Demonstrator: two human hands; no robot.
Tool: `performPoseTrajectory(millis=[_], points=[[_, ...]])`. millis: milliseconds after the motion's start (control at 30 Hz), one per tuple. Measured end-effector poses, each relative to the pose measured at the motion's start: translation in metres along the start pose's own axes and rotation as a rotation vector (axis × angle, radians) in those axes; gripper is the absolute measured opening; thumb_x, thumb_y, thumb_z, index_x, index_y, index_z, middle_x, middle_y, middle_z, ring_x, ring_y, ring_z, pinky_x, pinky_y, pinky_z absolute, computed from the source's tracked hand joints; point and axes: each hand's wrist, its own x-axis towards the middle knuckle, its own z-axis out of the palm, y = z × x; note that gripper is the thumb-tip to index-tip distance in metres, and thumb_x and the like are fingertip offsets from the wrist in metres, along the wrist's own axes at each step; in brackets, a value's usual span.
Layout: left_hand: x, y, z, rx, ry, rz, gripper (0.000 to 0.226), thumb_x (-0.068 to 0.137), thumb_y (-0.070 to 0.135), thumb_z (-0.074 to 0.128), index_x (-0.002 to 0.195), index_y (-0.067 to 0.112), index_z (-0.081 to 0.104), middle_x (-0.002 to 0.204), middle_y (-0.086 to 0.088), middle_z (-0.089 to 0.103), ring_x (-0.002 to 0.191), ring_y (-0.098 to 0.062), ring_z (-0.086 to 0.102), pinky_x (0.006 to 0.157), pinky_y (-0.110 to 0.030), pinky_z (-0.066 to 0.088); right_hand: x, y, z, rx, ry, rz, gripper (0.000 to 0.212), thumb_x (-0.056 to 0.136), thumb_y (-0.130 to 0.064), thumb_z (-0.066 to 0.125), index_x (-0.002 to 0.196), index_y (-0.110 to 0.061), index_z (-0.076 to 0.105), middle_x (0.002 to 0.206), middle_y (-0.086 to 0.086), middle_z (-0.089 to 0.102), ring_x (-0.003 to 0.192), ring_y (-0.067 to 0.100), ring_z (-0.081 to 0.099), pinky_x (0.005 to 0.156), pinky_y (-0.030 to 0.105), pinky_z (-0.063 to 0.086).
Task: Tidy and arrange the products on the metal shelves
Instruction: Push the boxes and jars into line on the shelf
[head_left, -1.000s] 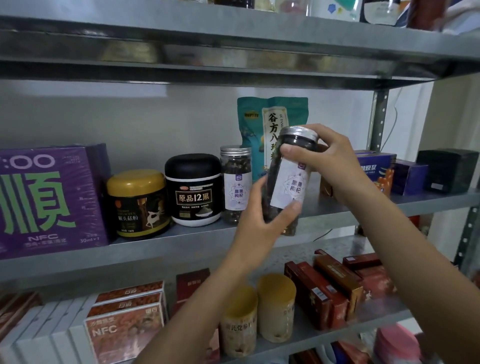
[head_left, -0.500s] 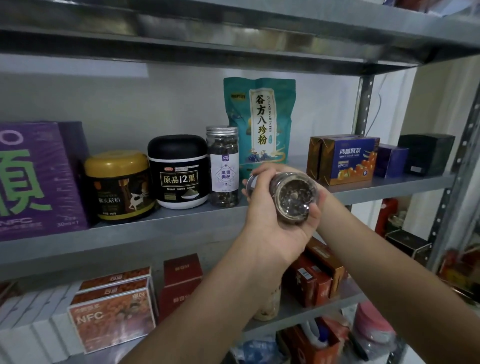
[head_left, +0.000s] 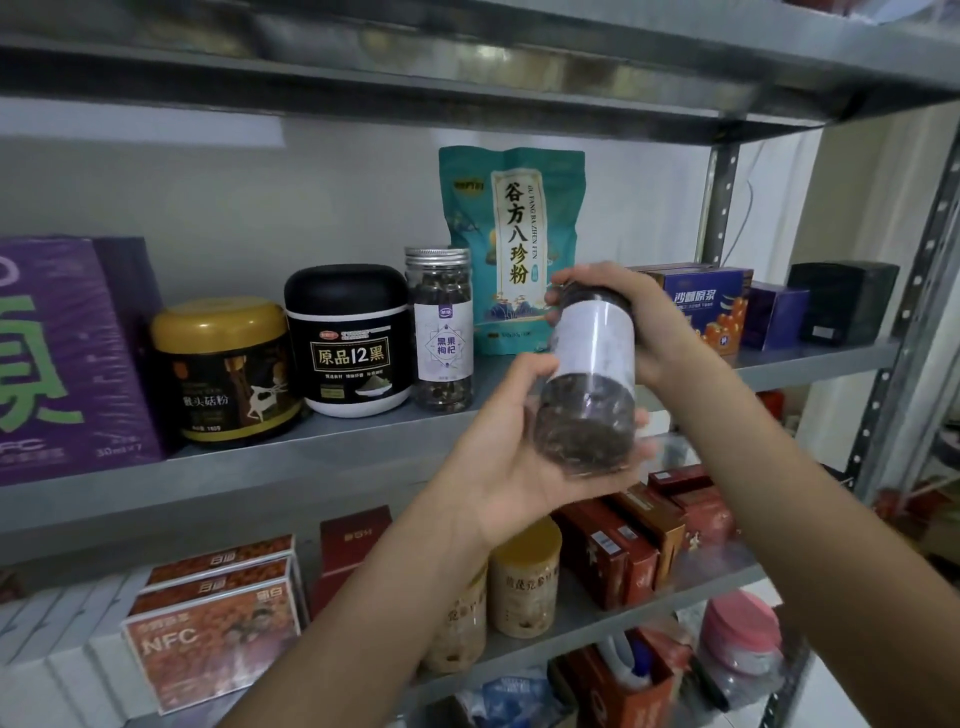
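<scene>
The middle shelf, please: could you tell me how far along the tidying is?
Done: the gold-lidded jar, black jar and clear jar stand upright in a row on the middle shelf. In hand: the left hand and right hand hold a matching jar, tilted, off the shelf. Left: setting it down, probably beside its twin; the red boxes below look uneven.

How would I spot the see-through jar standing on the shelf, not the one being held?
Look at the middle metal shelf, where a tall teal pouch stands. Just left of it, beside the black tub, stands the clear jar: slim, with a silver lid and dark dried bits showing through.
</scene>
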Motion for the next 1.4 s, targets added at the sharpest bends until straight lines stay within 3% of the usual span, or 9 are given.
performPoseTrajectory(millis=[133,400,600,700,867,967,1133,1233,1400], points=[[0.006,-0.007,-0.006,0.3,0.248,0.15,0.06,0.077,0.05,0.066,0.123,0.014,0.057,0.103,-0.015,0.073,0.074,-0.026,0.071,0.058,-0.03,0.058,0.0,-0.01,0.004,-0.548,0.279,-0.11,0.023,0.077,-0.023,0.073,0.086,-0.002,0.073,0.07,0.003,0.069,0.065,0.021,0.063,0.077,0.039,0.056],[-0.005,-0.019,0.011,-0.486,-0.18,-0.021,0.064,0.09,0.053,0.05,0.12,-0.003,0.055,0.094,-0.017,0.061,0.065,-0.021,0.065,0.043,-0.02,0.049,-0.005,0.0,-0.003,0.294,-0.058,0.162,0.026,0.074,-0.024,0.068,0.089,-0.003,0.066,0.085,0.009,0.067,0.073,0.018,0.064,0.073,0.031,0.056],[0.005,-0.02,-0.008,0.262,0.197,0.116,0.053,0.099,0.053,0.032,0.128,0.012,0.053,0.105,-0.019,0.071,0.081,-0.031,0.071,0.065,-0.033,0.06,-0.004,-0.008,-0.001,-0.19,0.138,-0.015,0.03,0.057,-0.024,0.076,0.079,-0.004,0.069,0.082,0.012,0.069,0.072,0.023,0.064,0.078,0.037,0.057],[0.006,-0.024,-0.008,0.29,0.361,0.175,0.04,0.098,0.052,0.039,0.114,0.02,0.056,0.098,-0.017,0.072,0.076,-0.029,0.072,0.061,-0.035,0.059,-0.005,-0.004,0.009,-0.496,0.27,-0.127,0.026,0.061,-0.033,0.075,0.073,-0.01,0.076,0.09,0.014,0.074,0.084,0.029,0.067,0.088,0.045,0.056],[-0.009,-0.026,0.001,-0.416,-0.135,-0.067,0.051,0.087,0.041,0.045,0.111,-0.002,0.058,0.077,-0.016,0.064,0.055,-0.023,0.063,0.05,-0.026,0.054,-0.018,-0.006,0.01,-0.001,-0.043,-0.033,0.023,0.079,-0.02,0.065,0.092,-0.002,0.068,0.094,0.012,0.073,0.09,0.023,0.07,0.088,0.037,0.056],[-0.007,-0.029,0.001,-0.443,-0.186,-0.052,0.055,0.09,0.043,0.043,0.114,-0.004,0.058,0.08,-0.017,0.064,0.057,-0.023,0.064,0.052,-0.028,0.056,-0.02,-0.009,0.012,0.067,-0.08,-0.054,0.019,0.081,-0.022,0.062,0.086,-0.004,0.066,0.086,0.009,0.07,0.077,0.019,0.066,0.075,0.031,0.058],[0.0,-0.027,-0.01,0.501,0.325,0.333,0.058,0.084,0.071,0.037,0.116,0.026,0.055,0.107,-0.003,0.07,0.091,-0.019,0.07,0.078,-0.035,0.059,-0.02,-0.016,0.013,-0.259,0.216,-0.179,0.012,0.081,-0.01,0.066,0.075,-0.001,0.07,0.072,0.013,0.07,0.066,0.022,0.063,0.075,0.038,0.057],[0.005,-0.028,-0.018,0.964,0.271,0.458,0.048,0.085,0.062,0.055,0.121,0.035,0.041,0.115,0.008,0.063,0.097,-0.006,0.066,0.083,-0.029,0.058,-0.019,-0.012,0.018,-0.572,0.373,-0.309,0.013,0.077,-0.014,0.071,0.068,-0.004,0.071,0.065,0.008,0.068,0.061,0.019,0.061,0.069,0.038,0.054],[-0.002,-0.03,-0.024,-0.024,-0.218,0.12,0.065,0.084,0.052,0.059,0.13,0.008,0.048,0.103,-0.016,0.067,0.077,-0.025,0.067,0.063,-0.032,0.058,-0.027,-0.015,0.01,-0.457,0.061,-0.055,0.022,0.09,-0.034,0.064,0.091,-0.014,0.073,0.103,0.007,0.074,0.099,0.025,0.068,0.088,0.036,0.054]])
